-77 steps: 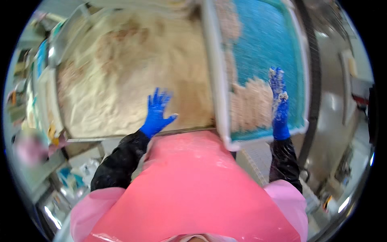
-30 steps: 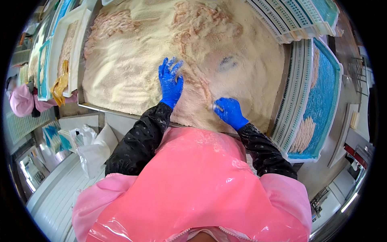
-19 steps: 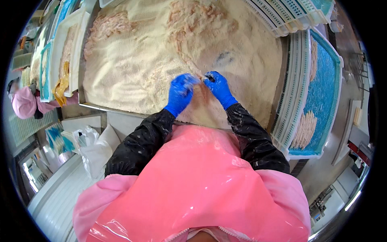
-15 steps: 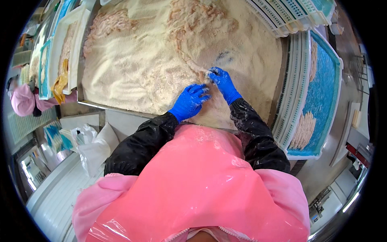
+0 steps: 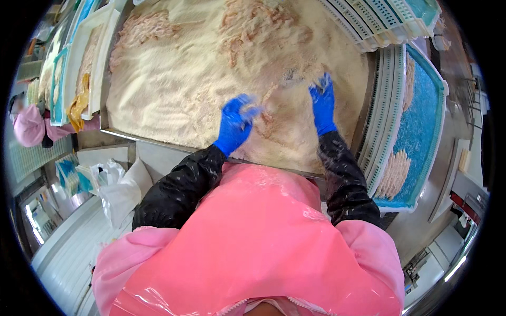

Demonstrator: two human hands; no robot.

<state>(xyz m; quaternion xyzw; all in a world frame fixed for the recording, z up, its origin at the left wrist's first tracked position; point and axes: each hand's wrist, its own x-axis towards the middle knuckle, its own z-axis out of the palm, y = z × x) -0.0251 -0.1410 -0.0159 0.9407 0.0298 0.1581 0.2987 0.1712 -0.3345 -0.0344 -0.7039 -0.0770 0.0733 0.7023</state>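
Note:
Both of my blue-gloved hands are over a broad bed of pale yellow crumbs (image 5: 174,100) in a metal-edged tray. My left hand (image 5: 234,124) is at the near middle, blurred by motion, its fingers apart and holding nothing I can see. Just right of it, a pinkish strip of raw meat (image 5: 265,124) lies partly coated in the crumbs. My right hand (image 5: 322,105) is farther right, fingers pointing away and apart, with pale crumbs on the fingertips. A pile of raw meat strips (image 5: 247,31) lies at the far middle, and another pile (image 5: 147,30) at the far left.
Stacked white crates (image 5: 382,121) stand along the right side; the top one has a blue lining (image 5: 416,142) with coated strips (image 5: 392,176) on it. More crates (image 5: 369,23) are at the far right. A white bin with a yellow glove (image 5: 80,105) is at left, near another person's pink sleeve (image 5: 29,126).
My hands have moved apart: the right went right and away from me, the left slightly left. The strip between them now lies on the crumbs, nearer to me.

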